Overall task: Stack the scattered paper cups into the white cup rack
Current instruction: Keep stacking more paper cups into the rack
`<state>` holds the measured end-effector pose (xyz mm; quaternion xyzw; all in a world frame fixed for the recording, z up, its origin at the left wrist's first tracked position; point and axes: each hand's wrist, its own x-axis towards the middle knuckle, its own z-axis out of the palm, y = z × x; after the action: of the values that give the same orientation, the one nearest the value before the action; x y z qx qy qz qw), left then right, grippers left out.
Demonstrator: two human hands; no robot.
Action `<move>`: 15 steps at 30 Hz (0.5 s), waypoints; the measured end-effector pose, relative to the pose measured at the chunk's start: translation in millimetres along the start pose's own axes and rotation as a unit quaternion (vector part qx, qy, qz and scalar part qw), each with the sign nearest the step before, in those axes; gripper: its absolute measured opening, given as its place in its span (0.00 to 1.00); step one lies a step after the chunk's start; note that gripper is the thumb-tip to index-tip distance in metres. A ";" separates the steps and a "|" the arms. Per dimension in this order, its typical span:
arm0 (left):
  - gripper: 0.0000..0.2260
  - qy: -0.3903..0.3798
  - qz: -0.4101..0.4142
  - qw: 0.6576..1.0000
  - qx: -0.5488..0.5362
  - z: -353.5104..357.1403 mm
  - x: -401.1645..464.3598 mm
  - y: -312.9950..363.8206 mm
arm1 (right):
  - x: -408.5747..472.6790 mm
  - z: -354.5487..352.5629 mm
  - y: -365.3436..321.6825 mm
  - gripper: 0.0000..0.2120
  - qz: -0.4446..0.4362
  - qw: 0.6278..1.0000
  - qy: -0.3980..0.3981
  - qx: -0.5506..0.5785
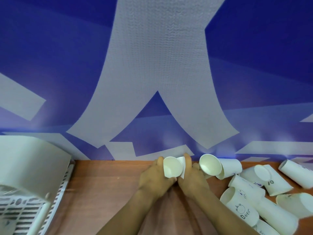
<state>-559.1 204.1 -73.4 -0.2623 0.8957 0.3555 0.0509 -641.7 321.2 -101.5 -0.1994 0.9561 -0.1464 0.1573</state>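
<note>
We face a blue wall (50,56) with wide pale bands, filling the upper part of the view. Below it runs a brown wooden table (105,184). At the far left edge of the table stands the white cup rack (33,192), slotted, with a curved white cover above it; it sits well apart from our hands, to their left.

On the right side of the table lies a heap of paper cups (250,197), most on their sides and overlapping, some printed with a small bear drawing.

In the middle, both of our hands meet. Our left hand (152,177) and right hand (191,177) curl together around a held cup (172,167), or perhaps two nested; we cannot tell which. Its open mouth faces us and its long axis points away towards the wall. Another open cup (210,164) lies just beside our right hand.

We judge that the next move carries the held cup leftward, and the left hand is nearer the rack.
</note>
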 end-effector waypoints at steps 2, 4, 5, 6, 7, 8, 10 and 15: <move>0.20 0.006 0.009 1.000 -0.013 -5.0 -9.5 -1.7 | -12.1 -7.2 -0.9 0.40 -0.005 0.998 -0.025 0.049; 0.26 0.003 0.011 1.000 -0.020 -11.9 -24.3 -3.9 | -26.8 -12.0 -0.8 0.44 -0.003 0.996 -0.041 0.074; 0.28 0.002 0.012 1.000 -0.020 -15.5 -32.7 -5.8 | -34.3 -14.5 -0.4 0.46 -0.004 0.996 -0.043 0.083; 0.27 0.004 0.013 1.000 -0.017 -18.8 -41.2 -8.0 | -42.2 -17.1 0.4 0.47 -0.005 0.995 -0.046 0.091; 0.26 0.002 0.010 1.000 -0.011 -22.8 -51.4 -8.7 | -50.6 -20.6 0.7 0.48 -0.008 0.994 -0.052 0.099; 0.25 0.004 0.008 1.000 -0.004 -26.8 -61.9 -9.3 | -60.1 -25.1 1.0 0.49 -0.011 0.993 -0.061 0.105; 0.25 0.015 0.005 1.000 0.011 -37.8 -82.3 -8.9 | -79.1 -36.1 -0.1 0.49 -0.024 0.991 -0.075 0.107; 0.22 0.068 0.028 0.997 0.017 -76.0 -132.5 4.6 | -130.5 -66.3 -12.8 0.51 -0.053 0.989 -0.077 0.118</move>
<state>-440.6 213.9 22.6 -0.2602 0.9097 0.3232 -0.0154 -547.6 380.1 -5.2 -0.2407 0.9052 -0.2500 0.2451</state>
